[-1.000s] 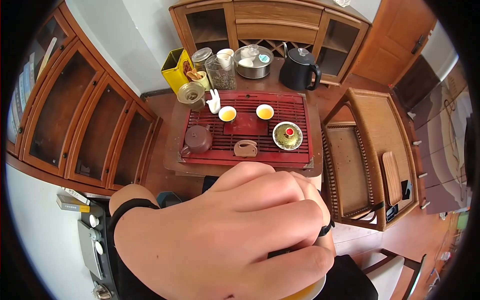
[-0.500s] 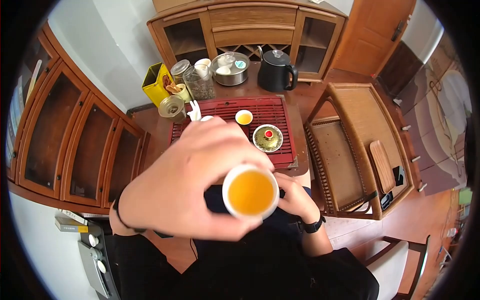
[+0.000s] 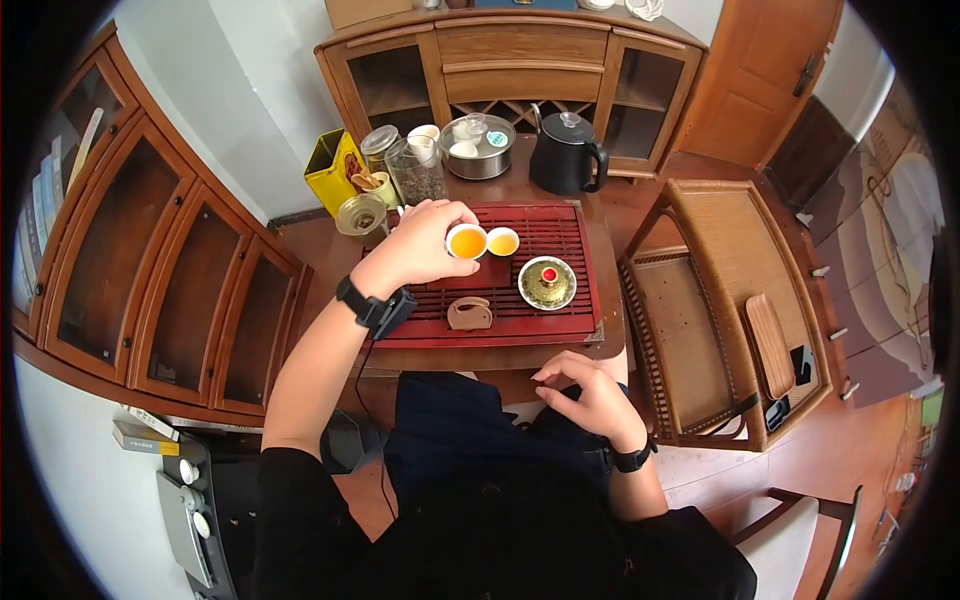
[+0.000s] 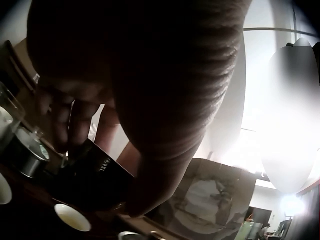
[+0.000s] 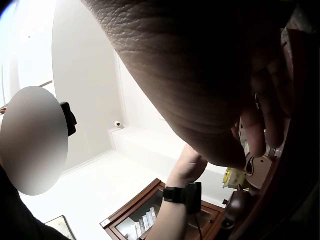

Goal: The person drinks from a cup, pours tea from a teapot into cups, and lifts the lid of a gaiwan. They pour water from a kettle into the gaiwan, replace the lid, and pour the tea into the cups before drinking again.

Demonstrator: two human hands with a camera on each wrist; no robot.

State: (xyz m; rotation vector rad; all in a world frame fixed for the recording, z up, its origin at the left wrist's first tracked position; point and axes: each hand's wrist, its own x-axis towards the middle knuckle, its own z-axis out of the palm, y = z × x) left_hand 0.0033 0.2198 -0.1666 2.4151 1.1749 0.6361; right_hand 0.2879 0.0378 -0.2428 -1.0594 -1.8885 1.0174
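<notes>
My left hand (image 3: 425,240) pinches a small teacup (image 3: 466,242) of amber tea by its sides, over the red slatted tea tray (image 3: 565,332). A dark outer wall with pale lettering shows on this cup (image 4: 97,175) in the left wrist view. Close to its right is a second teacup (image 3: 503,243) of tea, white inside. A patterned lidded bowl (image 3: 548,284) with a red knob sits further right, and a brown animal-shaped figure (image 3: 470,314) lies near the front. Above the lap, my right hand (image 3: 590,395) has loosely bent fingers and holds nothing.
Along the back stand a yellow tin (image 3: 334,172), a glass jar of leaves (image 3: 417,175), a steel lidded pot (image 3: 478,150) and a black kettle (image 3: 568,150). A glass strainer vessel (image 3: 362,217) is left of the tray. A wicker cart (image 3: 700,220) stands right.
My left hand has gone from close to the head camera down and forward to the tray, carrying the teacup. My right hand stays low near the lap.
</notes>
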